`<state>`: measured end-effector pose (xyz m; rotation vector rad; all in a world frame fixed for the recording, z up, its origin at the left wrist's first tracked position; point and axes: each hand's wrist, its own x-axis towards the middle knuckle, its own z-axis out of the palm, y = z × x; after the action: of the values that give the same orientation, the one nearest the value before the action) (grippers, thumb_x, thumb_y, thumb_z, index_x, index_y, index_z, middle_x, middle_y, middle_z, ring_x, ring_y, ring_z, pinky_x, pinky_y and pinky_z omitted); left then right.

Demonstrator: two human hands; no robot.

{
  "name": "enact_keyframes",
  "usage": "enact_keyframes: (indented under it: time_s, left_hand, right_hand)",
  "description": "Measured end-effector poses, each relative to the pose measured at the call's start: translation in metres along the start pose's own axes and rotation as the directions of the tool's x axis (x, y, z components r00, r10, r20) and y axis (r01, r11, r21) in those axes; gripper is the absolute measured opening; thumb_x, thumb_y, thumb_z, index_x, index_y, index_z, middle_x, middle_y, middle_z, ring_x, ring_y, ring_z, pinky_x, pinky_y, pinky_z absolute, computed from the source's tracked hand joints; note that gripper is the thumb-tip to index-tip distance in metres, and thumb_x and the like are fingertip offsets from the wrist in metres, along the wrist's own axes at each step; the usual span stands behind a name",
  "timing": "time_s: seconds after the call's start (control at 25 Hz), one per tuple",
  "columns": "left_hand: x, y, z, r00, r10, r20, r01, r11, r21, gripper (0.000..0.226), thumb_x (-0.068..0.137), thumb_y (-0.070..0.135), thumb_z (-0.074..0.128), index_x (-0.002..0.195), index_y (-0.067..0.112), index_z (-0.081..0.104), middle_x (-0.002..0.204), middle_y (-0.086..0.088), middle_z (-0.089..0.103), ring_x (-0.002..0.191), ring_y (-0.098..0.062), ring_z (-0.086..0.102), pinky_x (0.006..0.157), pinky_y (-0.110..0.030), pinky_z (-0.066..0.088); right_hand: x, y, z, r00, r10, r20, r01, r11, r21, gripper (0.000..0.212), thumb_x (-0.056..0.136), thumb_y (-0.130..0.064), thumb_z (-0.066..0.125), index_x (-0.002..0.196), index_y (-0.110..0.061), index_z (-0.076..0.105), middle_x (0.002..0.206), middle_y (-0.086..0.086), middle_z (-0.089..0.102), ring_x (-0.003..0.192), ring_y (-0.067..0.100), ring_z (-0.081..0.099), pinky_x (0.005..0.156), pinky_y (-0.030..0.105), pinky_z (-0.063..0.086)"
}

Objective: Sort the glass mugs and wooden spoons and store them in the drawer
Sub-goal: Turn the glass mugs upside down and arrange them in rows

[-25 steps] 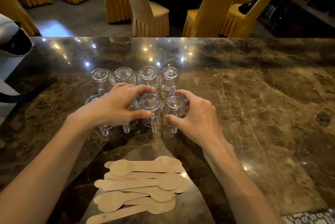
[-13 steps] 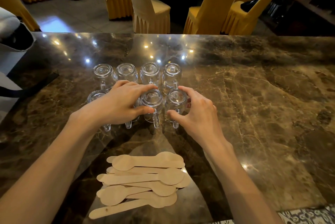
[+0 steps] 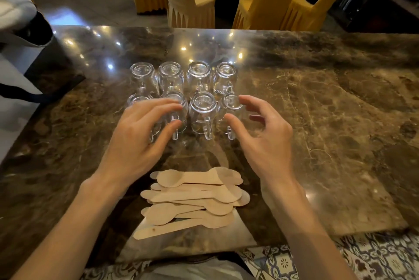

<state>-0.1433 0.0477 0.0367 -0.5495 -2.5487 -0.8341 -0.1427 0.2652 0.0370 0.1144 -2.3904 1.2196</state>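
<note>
Several glass mugs (image 3: 202,107) stand upside down in two rows on the dark marble counter (image 3: 328,134), handles toward me. A loose pile of flat wooden spoons (image 3: 192,198) lies nearer to me, close to the counter's front edge. My left hand (image 3: 140,141) hovers over the near row's left mugs, fingers spread and loosely bent, holding nothing. My right hand (image 3: 260,134) hangs just right of the near row's rightmost mug (image 3: 231,103), thumb and fingers apart, not gripping it. No drawer is in view.
A white bag with a dark strap (image 3: 20,30) sits at the counter's left end. Yellow-covered chairs (image 3: 188,0) stand beyond the far edge around a dark table. Patterned floor tiles (image 3: 362,257) show below the front edge.
Both hands have let go of the near-row mugs and pulled back toward me, fingers opening. The view has tilted down, showing the counter's front edge.
</note>
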Motion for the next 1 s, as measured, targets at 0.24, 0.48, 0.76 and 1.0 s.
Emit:
enact_keyframes:
  time_s: [0.24, 0.48, 0.76, 1.0]
  left_hand:
    - [-0.066, -0.011, -0.004, 0.982, -0.157, 0.107, 0.150, 0.986, 0.070, 0.034, 0.089, 0.030, 0.051, 0.119, 0.016, 0.062, 0.124, 0.003, 0.060, 0.118, -0.011, 0.051, 0.103, -0.030, 0.034]
    - [-0.104, -0.025, -0.009, 0.958, -0.235, 0.165, 0.209, 0.965, 0.160, 0.037, 0.094, 0.034, 0.048, 0.123, 0.014, 0.059, 0.127, -0.002, 0.058, 0.120, -0.016, 0.049, 0.103, -0.030, 0.031]
    - [-0.127, -0.029, -0.007, 0.922, -0.310, 0.233, 0.250, 0.934, 0.254, 0.061, 0.092, 0.049, 0.024, 0.134, 0.011, 0.049, 0.145, -0.003, 0.042, 0.137, -0.018, 0.031, 0.112, -0.034, 0.021]
    - [-0.128, -0.031, -0.006, 0.927, -0.337, 0.168, 0.286, 0.920, 0.267, 0.046, 0.100, 0.034, 0.027, 0.136, 0.015, 0.046, 0.147, -0.003, 0.040, 0.138, -0.016, 0.031, 0.116, -0.031, 0.014]
  right_hand:
    - [-0.045, -0.025, 0.007, 0.974, 0.226, 0.005, -0.213, 0.910, 0.355, 0.018, 0.083, -0.029, 0.069, 0.101, -0.027, 0.068, 0.094, -0.014, 0.071, 0.091, 0.004, 0.066, 0.081, 0.025, 0.054]
    - [-0.088, -0.046, 0.026, 0.952, 0.299, 0.065, -0.298, 0.856, 0.423, 0.014, 0.083, -0.027, 0.069, 0.097, -0.030, 0.068, 0.092, -0.015, 0.071, 0.088, 0.003, 0.066, 0.076, 0.016, 0.052]
    - [-0.131, -0.058, 0.037, 0.921, 0.385, 0.065, -0.370, 0.808, 0.459, 0.009, 0.085, -0.028, 0.068, 0.093, -0.029, 0.070, 0.091, -0.012, 0.070, 0.087, 0.005, 0.066, 0.074, 0.018, 0.053]
    - [-0.163, -0.062, 0.043, 0.881, 0.455, 0.126, -0.431, 0.663, 0.612, 0.014, 0.083, -0.035, 0.063, 0.089, -0.026, 0.071, 0.084, -0.004, 0.072, 0.077, 0.008, 0.065, 0.069, 0.020, 0.053]
